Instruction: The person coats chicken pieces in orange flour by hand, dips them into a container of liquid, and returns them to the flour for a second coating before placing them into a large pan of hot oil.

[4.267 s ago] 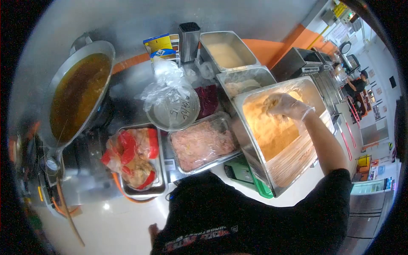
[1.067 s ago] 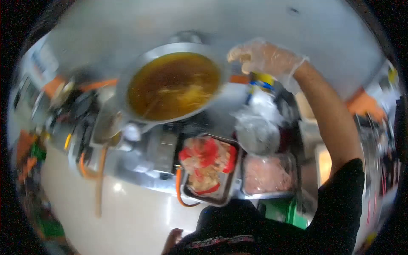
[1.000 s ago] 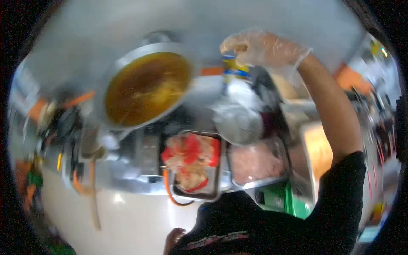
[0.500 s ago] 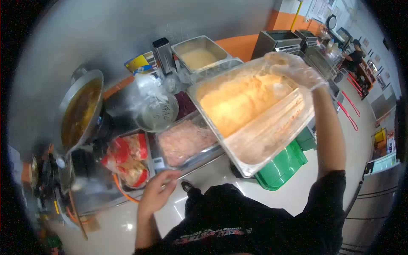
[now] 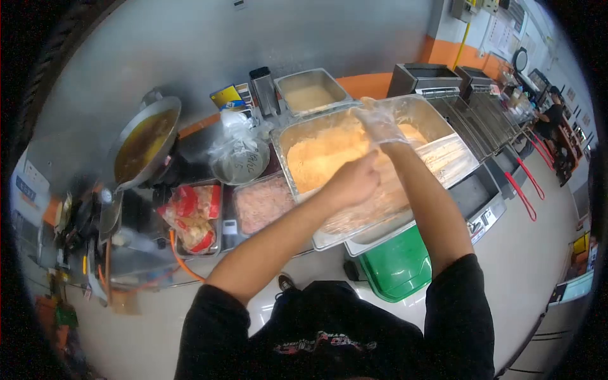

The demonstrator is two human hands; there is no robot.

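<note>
A big rectangular pan filled with orange breading flour sits in front of me on the counter. My right hand, in a clear plastic glove, lies on the flour near the pan's far rim, fingers spread. My bare left hand hovers over the middle of the pan, curled against my right wrist. Whether it grips the glove's cuff is hidden.
Left of the pan are a tray of pink raw meat, a tray of red bagged pieces, a plastic-covered metal bowl and a wok of brown liquid. A batter pan stands behind. Fryers and another person are right; a green bin is below.
The view swung from the wok back to the flour pan. My left hand rose from the tray's front edge to my right wrist. The pan, held tilted before, now lies flatter.
</note>
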